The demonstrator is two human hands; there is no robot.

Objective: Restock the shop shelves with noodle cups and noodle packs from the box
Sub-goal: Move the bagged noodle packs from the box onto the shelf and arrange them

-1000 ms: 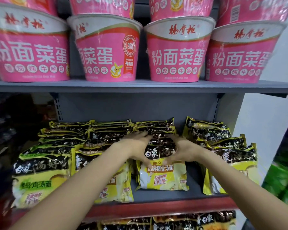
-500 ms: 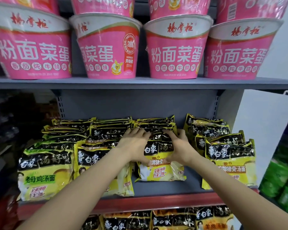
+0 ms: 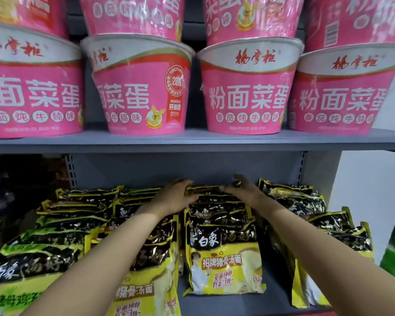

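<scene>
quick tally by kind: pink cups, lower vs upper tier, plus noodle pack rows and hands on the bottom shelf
Pink noodle cups, lower tier: 4
Pink noodle cups, upper tier, cropped: 4
Noodle pack rows: 4; packs per row overlap, cannot count
Hands: 2, left hand and right hand, both on the third row's back packs
Total: 14

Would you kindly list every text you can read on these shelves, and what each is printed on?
"杨掌柜": white rim band of the pink noodle cups
"粉面菜蛋": pink cup wall
"番茄炖牛腩味": white dots under it
"2016" and "开创者": red ribbon on the second pink cup
"白象" and "招牌猪骨汤面": front yellow-and-black noodle pack
Fine print at the cup bases and the packs' small slogans: too blurred to read.
</scene>
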